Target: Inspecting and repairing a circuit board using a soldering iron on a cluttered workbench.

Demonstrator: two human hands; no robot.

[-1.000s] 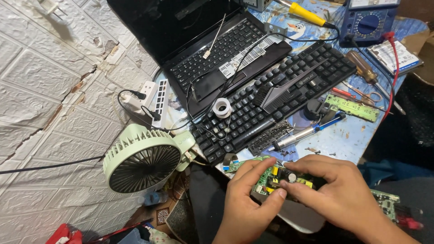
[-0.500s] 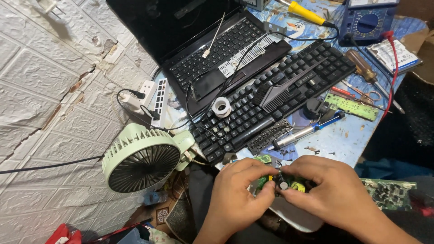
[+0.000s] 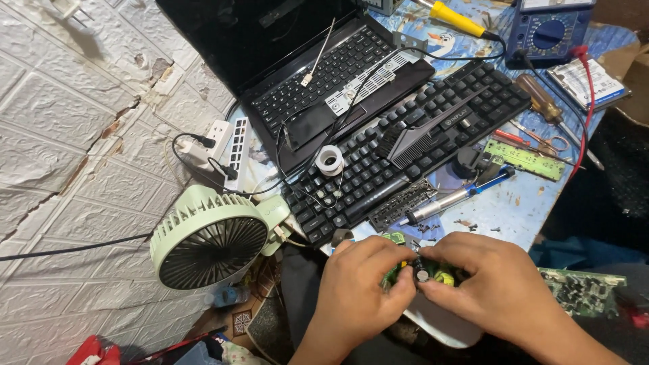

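Note:
Both of my hands hold a small green circuit board (image 3: 446, 276) with yellow parts and a round capacitor, low in the head view. My left hand (image 3: 358, 287) grips its left end with thumb and fingers. My right hand (image 3: 497, 284) covers its right end, fingertips pinching near the capacitor. Most of the board is hidden under my fingers. A white rounded object (image 3: 443, 324) lies just beneath my hands.
A black keyboard (image 3: 433, 128) lies across an open laptop (image 3: 324, 74). A pale green desk fan (image 3: 206, 236) stands left, beside a white power strip (image 3: 233, 152). A solder spool (image 3: 330, 161), soldering pen (image 3: 453, 196), green boards (image 3: 524, 159), blue multimeter (image 3: 551, 30) and screwdrivers (image 3: 460, 19) crowd the table.
My hands have closed in over the board, hiding more of it, and shifted slightly down and toward me. The rest of the table is unchanged.

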